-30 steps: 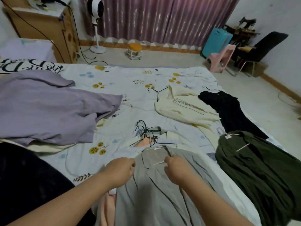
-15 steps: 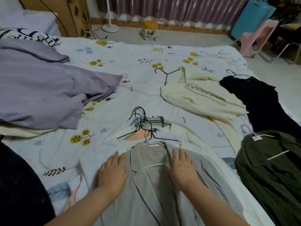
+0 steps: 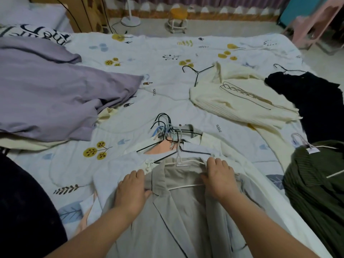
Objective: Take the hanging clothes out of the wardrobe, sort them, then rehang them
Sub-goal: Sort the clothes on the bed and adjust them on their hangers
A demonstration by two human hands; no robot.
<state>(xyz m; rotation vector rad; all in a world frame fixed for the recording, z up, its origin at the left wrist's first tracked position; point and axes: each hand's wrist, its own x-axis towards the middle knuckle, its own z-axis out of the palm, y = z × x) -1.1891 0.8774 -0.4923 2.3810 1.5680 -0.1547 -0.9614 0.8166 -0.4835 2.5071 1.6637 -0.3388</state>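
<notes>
A grey jacket [image 3: 178, 216] on a white hanger [image 3: 183, 162] lies on top of a stack of hung clothes at the near edge of the bed. My left hand [image 3: 133, 189] grips its left lapel and shoulder. My right hand [image 3: 219, 178] holds its right shoulder by the collar. A bunch of black and pale hanger hooks [image 3: 165, 127] sticks out beyond the collar. Light blue, white and peach garments lie under the jacket.
On the floral bedspread [image 3: 163, 86] lie a purple garment [image 3: 55, 94] at left, a cream sweater [image 3: 240, 97] on a black hanger, a black garment [image 3: 312, 101] and a dark green one [image 3: 320, 185] at right. A dark garment [image 3: 24, 207] lies near left. A stool [image 3: 177, 18] stands beyond.
My hands went from closed at the collar to flat on the jacket, then moved out to grip its shoulders. My view tilted down and closer to the bed.
</notes>
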